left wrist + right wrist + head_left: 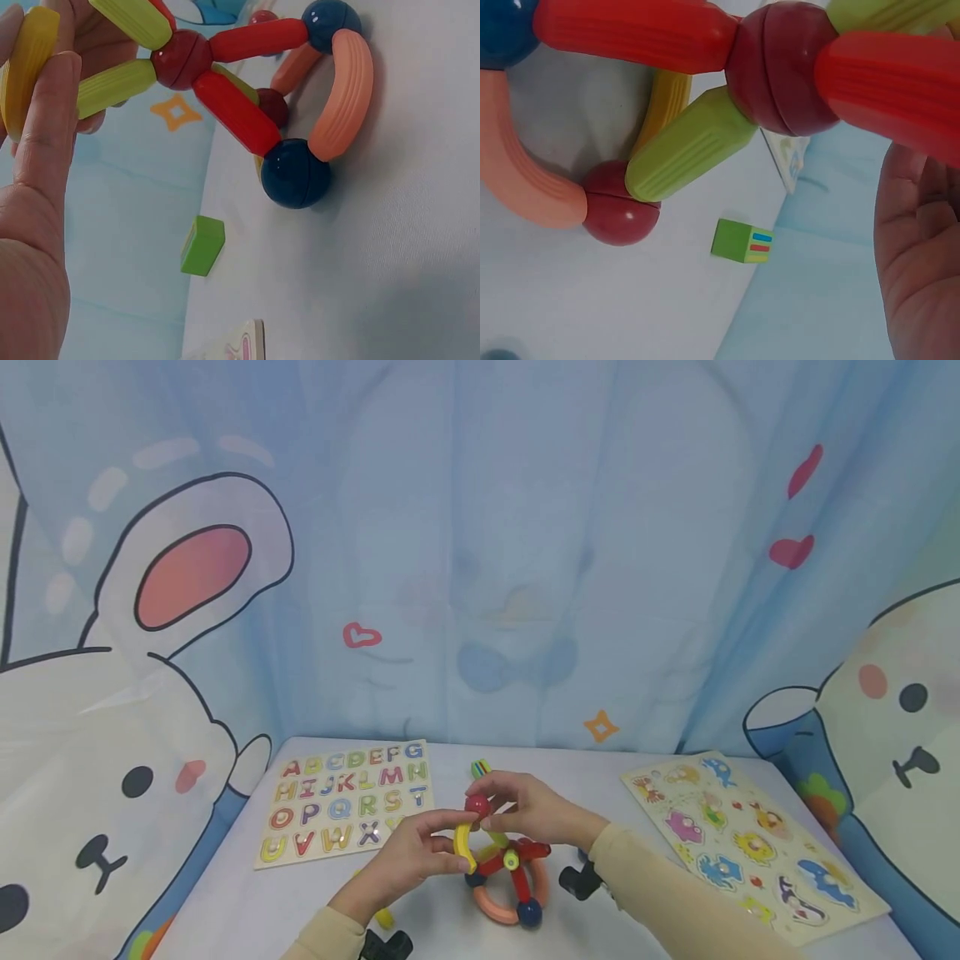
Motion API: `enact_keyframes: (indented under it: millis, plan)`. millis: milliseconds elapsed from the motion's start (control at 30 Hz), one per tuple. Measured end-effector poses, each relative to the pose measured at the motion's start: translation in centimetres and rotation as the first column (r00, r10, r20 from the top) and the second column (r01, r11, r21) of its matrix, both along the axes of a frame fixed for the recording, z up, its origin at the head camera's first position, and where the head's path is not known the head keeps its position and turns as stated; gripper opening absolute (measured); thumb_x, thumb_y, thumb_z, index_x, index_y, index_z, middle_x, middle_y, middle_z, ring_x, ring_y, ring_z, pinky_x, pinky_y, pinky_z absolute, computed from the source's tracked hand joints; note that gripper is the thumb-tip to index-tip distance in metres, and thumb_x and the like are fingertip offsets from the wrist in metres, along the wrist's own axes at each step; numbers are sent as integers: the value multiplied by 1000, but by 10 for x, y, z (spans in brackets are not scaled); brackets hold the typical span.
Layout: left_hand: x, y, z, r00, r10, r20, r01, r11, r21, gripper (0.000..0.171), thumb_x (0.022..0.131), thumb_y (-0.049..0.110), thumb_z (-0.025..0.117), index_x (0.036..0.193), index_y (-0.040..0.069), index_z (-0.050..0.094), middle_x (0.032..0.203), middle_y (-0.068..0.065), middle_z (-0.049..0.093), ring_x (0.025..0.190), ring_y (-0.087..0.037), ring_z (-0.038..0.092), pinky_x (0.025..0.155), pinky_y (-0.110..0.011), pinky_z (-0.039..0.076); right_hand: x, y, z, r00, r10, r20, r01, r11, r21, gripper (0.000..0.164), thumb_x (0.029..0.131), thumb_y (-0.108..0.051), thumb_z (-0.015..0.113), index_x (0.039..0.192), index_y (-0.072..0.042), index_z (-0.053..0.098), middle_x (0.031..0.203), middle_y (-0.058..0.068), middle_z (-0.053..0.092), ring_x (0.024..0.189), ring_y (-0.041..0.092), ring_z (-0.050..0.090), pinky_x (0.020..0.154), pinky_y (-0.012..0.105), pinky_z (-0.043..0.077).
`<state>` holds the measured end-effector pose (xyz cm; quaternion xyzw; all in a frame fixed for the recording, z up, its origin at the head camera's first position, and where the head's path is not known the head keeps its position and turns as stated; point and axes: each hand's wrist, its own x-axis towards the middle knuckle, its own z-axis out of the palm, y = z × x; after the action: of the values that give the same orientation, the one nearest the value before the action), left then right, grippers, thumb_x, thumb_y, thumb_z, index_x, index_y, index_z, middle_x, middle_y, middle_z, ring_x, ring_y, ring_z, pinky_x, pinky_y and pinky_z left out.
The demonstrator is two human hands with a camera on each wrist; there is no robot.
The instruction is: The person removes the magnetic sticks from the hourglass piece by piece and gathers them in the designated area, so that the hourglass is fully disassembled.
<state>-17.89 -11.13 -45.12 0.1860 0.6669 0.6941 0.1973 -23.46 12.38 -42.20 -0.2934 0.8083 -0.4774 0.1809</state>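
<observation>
A construction of ribbed rods and balls stands on the table between both hands. At its base are curved salmon rods (343,96) and dark blue balls (529,912); red rods (236,112) slant up to a dark red ball (182,60), with lime rods (692,142) also joined to it. Near the top, my left hand (408,852) pinches a curved yellow rod (463,845) between thumb and fingers. Opposite it, my right hand (538,810) grips a red ball (477,805) at the yellow rod's upper end. The fingers partly cover that joint.
An alphabet board (345,802) lies at the left, an animal picture board (757,852) at the right. Behind the construction sits a green block (739,241) with coloured stripes. Another yellow piece (385,918) lies by the left wrist. A blue printed curtain (525,568) hangs behind the table.
</observation>
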Motion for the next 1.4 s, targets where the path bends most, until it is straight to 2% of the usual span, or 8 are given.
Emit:
enact_keyframes:
  millis: [133,300,500,800,1000,1167,1267,1400]
  plan:
    - [0,0,-1,1000,4,-7,-4,1000,3,53,84,7,79,135,11,62,136,-8,57,97,-24,68,82,-29,56,1,0,0,1000,-24,-8,24,1000,1,39,90,-9,74,125,-22,64,111,-4,66,106,20,63,85,37,57]
    - [0,1,-3,1000,2,-9,-2,1000,7,53,85,7,78,135,12,62,136,-7,56,96,-23,68,81,-28,56,1,2,-2,1000,-11,-28,12,1000,16,45,91,-12,74,133,-22,62,114,-6,67,104,19,64,82,34,57]
    - [0,1,-2,1000,1,-13,-1,1000,5,53,85,8,79,135,12,61,135,-8,58,95,-23,68,79,-26,55,1,2,-4,999,-6,-32,7,1000,17,43,91,-12,74,131,-23,64,114,-6,67,102,18,64,80,33,57]
    - [1,-2,-2,1000,-10,-15,10,1000,12,54,85,4,77,135,11,61,137,-9,55,97,-24,67,81,-29,56,2,0,-3,1000,5,-29,-5,1000,2,42,91,-10,73,131,-22,64,112,-6,68,102,18,64,81,34,57]
    - [1,-10,-5,1000,-1,-1,1,1000,1,59,84,3,77,139,9,56,135,-14,57,98,-25,66,85,-33,56,1,1,-3,999,-26,-44,27,999,26,43,91,-9,73,131,-23,64,112,-6,67,102,19,64,81,35,57]
    - [3,-25,-14,999,45,24,-44,998,-47,63,85,1,75,143,11,52,128,-15,59,102,-30,66,88,-36,56,0,1,-4,998,-33,-47,35,999,36,43,91,-10,73,131,-24,64,113,-4,67,103,20,63,82,37,56]
    - [3,-35,-24,996,83,39,-79,991,-106,58,87,1,73,141,10,54,126,-16,61,100,-28,67,87,-34,56,0,1,-4,998,-40,-49,42,998,45,43,90,-12,74,130,-25,64,112,-5,67,103,21,63,82,37,56]
    - [3,-46,-40,992,99,72,-85,979,-183,53,90,2,69,141,8,55,124,-17,63,96,-25,68,85,-34,56,0,0,-3,998,-48,-47,51,997,52,43,90,-14,75,130,-26,64,113,-4,67,104,21,63,82,38,56]
